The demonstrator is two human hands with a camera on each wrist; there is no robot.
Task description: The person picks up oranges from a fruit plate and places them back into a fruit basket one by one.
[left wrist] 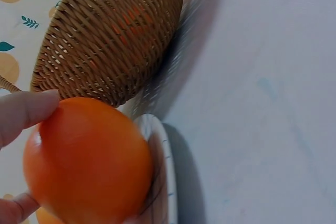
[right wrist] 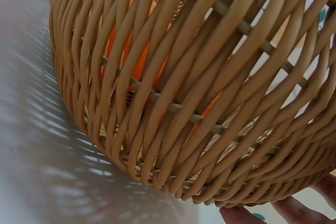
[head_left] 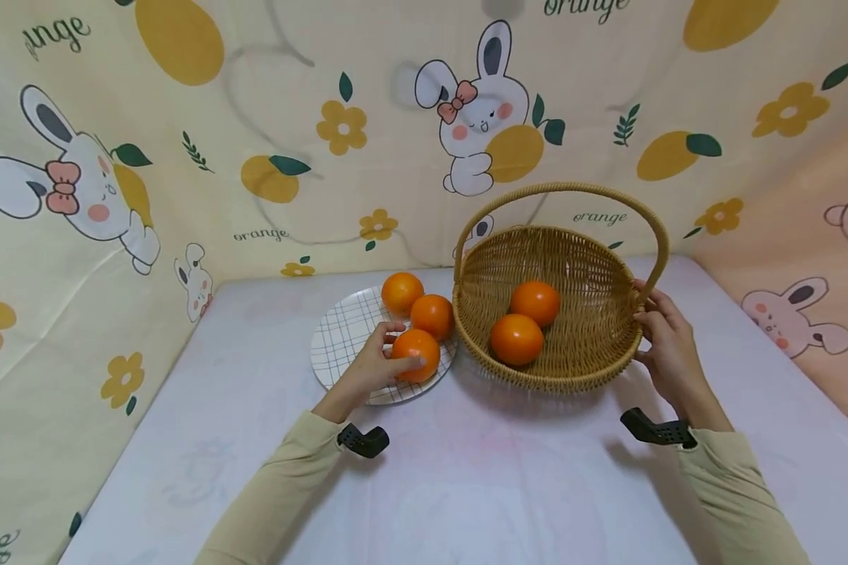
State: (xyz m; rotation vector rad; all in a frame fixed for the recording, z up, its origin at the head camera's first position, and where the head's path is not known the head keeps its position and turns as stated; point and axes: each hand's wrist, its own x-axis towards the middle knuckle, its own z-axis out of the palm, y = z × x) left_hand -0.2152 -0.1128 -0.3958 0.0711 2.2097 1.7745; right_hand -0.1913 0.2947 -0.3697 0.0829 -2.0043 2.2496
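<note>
A white checked plate (head_left: 345, 339) carries three oranges. My left hand (head_left: 374, 365) grips the nearest orange (head_left: 418, 353) on the plate; the left wrist view shows that orange (left wrist: 89, 161) between a finger and the thumb. Two other oranges (head_left: 433, 315) (head_left: 402, 292) lie behind it. To the right stands a wicker basket (head_left: 593, 357) with an arched handle (head_left: 572, 189), holding two oranges (head_left: 516, 339) (head_left: 535, 303). My right hand (head_left: 664, 345) holds the basket's right rim; in the right wrist view the fingertips (right wrist: 247, 216) touch the woven wall (right wrist: 210, 87).
The table (head_left: 466, 486) is pale lilac. Cartoon rabbit-and-orange cloth walls (head_left: 184, 157) close it in at the back and both sides. The plate's rim (left wrist: 167, 171) lies close beside the basket (left wrist: 115, 40).
</note>
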